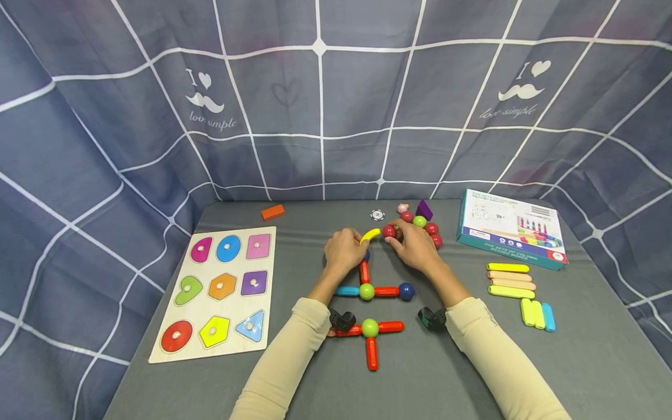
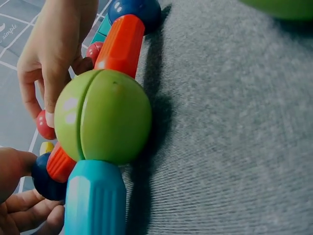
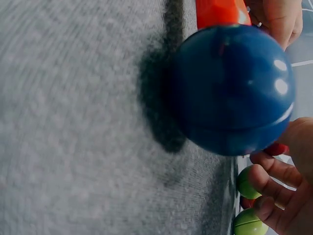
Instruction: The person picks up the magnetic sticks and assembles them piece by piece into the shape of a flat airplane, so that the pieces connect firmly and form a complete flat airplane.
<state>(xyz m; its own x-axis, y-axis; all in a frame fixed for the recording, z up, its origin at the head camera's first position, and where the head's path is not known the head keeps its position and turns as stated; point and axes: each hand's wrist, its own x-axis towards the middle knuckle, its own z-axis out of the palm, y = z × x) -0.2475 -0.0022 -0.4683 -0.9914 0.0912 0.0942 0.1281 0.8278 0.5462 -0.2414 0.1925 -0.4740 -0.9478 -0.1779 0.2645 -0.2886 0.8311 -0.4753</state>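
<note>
My left hand (image 1: pixel 343 252) grips a dark blue ball (image 2: pixel 45 178) between thumb and fingers. A curved yellow stick (image 1: pixel 370 234) sits at its fingertips, beyond that ball. From the ball a red stick (image 1: pixel 364 272) runs to a green ball (image 1: pixel 366 291), which also bears a light blue stick (image 1: pixel 346 291) and a red stick (image 1: pixel 387 291) ending in another blue ball (image 1: pixel 406 291). With thumb and fingers, my right hand (image 1: pixel 416 246) pinches a red ball (image 2: pixel 45 126), right of the yellow stick's tip. More red balls (image 1: pixel 431 228) and a green ball (image 1: pixel 419 221) lie behind that hand.
Nearer me lies a green ball (image 1: pixel 370 328) with three red sticks. A shape puzzle board (image 1: pixel 210 309) is at left, an orange block (image 1: pixel 273 212) behind it. A poker chip (image 1: pixel 377 214) and purple prism (image 1: pixel 424 210) lie at back. At right are a box (image 1: pixel 511 227) and sticks (image 1: pixel 511 277).
</note>
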